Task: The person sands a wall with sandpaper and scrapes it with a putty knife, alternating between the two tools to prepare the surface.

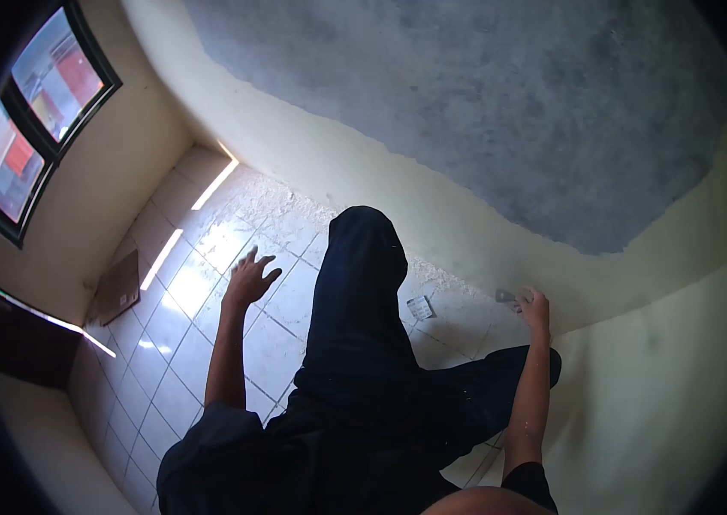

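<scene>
Cream-painted wall (432, 206) runs low beside the tiled floor (277, 343), and at its foot, right where wall and tiles meet, sits what looks like a small grey scraper (505, 296), too blurred for me to read its blade. The right hand (535, 306) has its grip closed around the scraper, arm stretched out straight from the shoulder. A little way off on the tiles, near the person's raised knee (363, 232), lies a small printed packet (420, 306). The left hand (249, 279) is out to the other side above the floor, grip wide apart and holding nothing.

Judging from this pose, the work would go best with the blade kept shallow against the paint and pushed in short strokes, since a fully extended arm gives little pressure. Leaning the body closer, or planting the free hand on the tiles as a brace, would probably steady it.

Higher up, a large grey patch (483, 103) breaks the cream coat with a ragged edge. Further off, a flat piece of cardboard (119, 287) rests on the floor below a dark-framed window (37, 112).
</scene>
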The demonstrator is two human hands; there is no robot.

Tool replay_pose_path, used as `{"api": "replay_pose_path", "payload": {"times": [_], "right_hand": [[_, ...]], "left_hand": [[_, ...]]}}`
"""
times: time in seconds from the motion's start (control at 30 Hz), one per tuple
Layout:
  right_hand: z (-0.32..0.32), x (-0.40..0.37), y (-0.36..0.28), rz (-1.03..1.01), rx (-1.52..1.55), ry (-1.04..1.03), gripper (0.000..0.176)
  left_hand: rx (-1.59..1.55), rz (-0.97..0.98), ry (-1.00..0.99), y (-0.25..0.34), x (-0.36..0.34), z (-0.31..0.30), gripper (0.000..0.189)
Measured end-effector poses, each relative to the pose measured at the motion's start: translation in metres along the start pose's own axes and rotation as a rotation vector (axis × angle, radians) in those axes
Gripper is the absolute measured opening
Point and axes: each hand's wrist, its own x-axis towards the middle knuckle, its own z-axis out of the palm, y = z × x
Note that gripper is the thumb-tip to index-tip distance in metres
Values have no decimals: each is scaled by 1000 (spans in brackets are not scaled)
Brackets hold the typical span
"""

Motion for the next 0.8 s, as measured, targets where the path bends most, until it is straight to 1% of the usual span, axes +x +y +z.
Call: {"api": "replay_pose_path", "payload": {"times": [0.03,0.07,0.13,0.17,0.2,0.27,0.3,0.33,0.37,0.4,0.43,0.47,0.5,0.53,0.57,0.6,0.63,0.67,0.7,0.73,0.8], "right_hand": [[13,7,-21,-19,72,3,33],[23,16,-40,-41,143,9,32],[54,27,-58,-31,34,-49,30],[69,32,-66,-25,-23,-82,29],[83,38,-80,-49,-122,-152,29],[107,55,-115,-102,-320,-285,29],[118,65,-133,-182,-308,-309,27],[131,73,-154,-237,-279,-310,27],[145,78,-177,-290,-249,-311,26],[157,77,-199,-344,-217,-311,26],[168,68,-222,-367,-196,-280,29],[182,63,-234,-399,-200,-262,28],[193,60,-238,-435,-196,-238,28],[212,62,-222,-462,-186,-177,27],[233,72,-194,-465,-172,-159,26],[248,73,-179,-398,-216,-226,24],[255,66,-196,-330,-340,-314,24],[268,62,-210,-513,-358,-281,26],[284,65,-220,-550,-362,-312,27],[297,69,-225,-583,-372,-348,27],[319,68,-222,-509,-289,-457,27]], "left_hand": [[-274,64,17,-44,-7,37,57],[-267,-48,-45,-51,-33,45,56],[-133,-72,-133,-95,-74,102,56],[-83,-194,-249,-84,-101,98,58],[-120,-231,-319,-88,-121,113,58],[-200,-275,-369,-85,-155,140,58],[-210,-224,-342,-87,-171,166,57],[-258,-226,-360,-73,-185,170,56],[-338,-181,-354,-68,-198,186,54],[-378,-167,-403,-57,-209,192,51],[-423,-119,-468,-57,-218,223,50],[-547,-19,-506,-57,-227,253,50],[-934,-110,-439,-52,-241,263,49],[-989,-51,-140,-46,-261,286,48],[-1260,-48,-28,-33,-263,276,50],[-1167,-124,-15,-39,-262,284,52],[-1079,-241,-52,-43,-259,296,54],[-1024,-302,-56,-36,-257,283,54],[-1062,-309,-65,-32,-250,274,53],[-1105,-322,-80,-28,-247,266,53],[-1017,-348,-93,-24,-244,249,53]]}}
